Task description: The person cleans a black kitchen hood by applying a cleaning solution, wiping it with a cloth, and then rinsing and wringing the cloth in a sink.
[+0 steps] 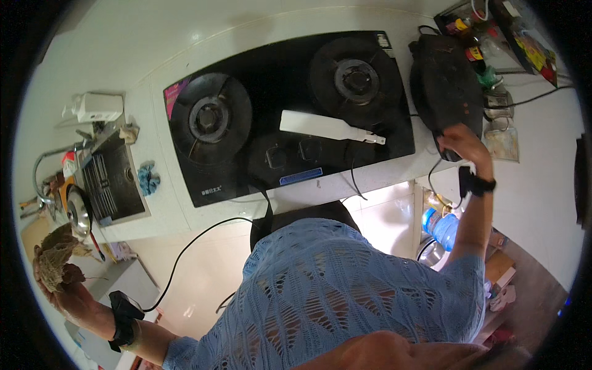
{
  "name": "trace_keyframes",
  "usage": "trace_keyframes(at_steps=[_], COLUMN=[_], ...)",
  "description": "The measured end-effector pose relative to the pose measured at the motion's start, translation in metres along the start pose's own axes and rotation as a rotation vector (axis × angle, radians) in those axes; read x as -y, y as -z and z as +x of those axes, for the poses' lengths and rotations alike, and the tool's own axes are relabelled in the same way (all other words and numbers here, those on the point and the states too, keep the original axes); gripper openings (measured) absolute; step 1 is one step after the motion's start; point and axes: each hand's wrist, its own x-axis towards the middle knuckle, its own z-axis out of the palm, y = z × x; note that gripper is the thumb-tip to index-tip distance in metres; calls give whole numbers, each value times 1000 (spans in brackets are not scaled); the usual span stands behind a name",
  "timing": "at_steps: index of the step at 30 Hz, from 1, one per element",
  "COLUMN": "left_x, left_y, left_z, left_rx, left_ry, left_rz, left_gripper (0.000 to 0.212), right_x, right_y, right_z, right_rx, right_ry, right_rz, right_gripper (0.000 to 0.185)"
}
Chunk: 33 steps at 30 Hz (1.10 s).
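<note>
At the far left, my left hand (60, 291) holds a brown, fibrous piece of loofah or similar scrubber (58, 259). My right hand (462, 143) has its fingers curled at the near end of a black electric appliance (444, 83), where a handle seems to stick out; the palm side is hidden. The appliance stands on the white counter, right of a black glass gas cooktop (277, 78). A white spray bottle (317, 126) lies on its side across the cooktop, between the burners and the knobs.
Left of the cooktop are a sink (108, 180), a blue cloth (149, 179), a white jug (99, 107) and a metal lid (78, 210). Glass mugs (498, 104) and a rack with bottles stand at the right. Cables run from both wrists; a blue water jug (441, 229) stands below.
</note>
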Motion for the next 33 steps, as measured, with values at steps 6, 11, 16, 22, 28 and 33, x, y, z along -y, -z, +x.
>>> trace_keyframes(at_steps=[6,11,16,22,28,33], left_x=[11,0,-12,17,123,200], left_y=[61,63,133,252,216,193], left_z=[20,9,-40,-73,-68,-67], left_rx=[0,206,-309,-265,184,127], left_ry=[47,36,45,-161,116,297], left_rz=[-152,-313,-257,168,-385,-323], left_gripper=[35,32,31,41,38,33], right_x=[104,192,207,218,302,352], right_y=[-13,-53,-46,-92,-169,-205], right_z=[-8,24,-62,-147,-144,-137], right_rx=[-310,-58,2,-148,-279,-151], right_ry=[429,935,1092,843,729,626], right_rz=[257,59,100,345,216,165], right_gripper=[26,21,13,29,14,15])
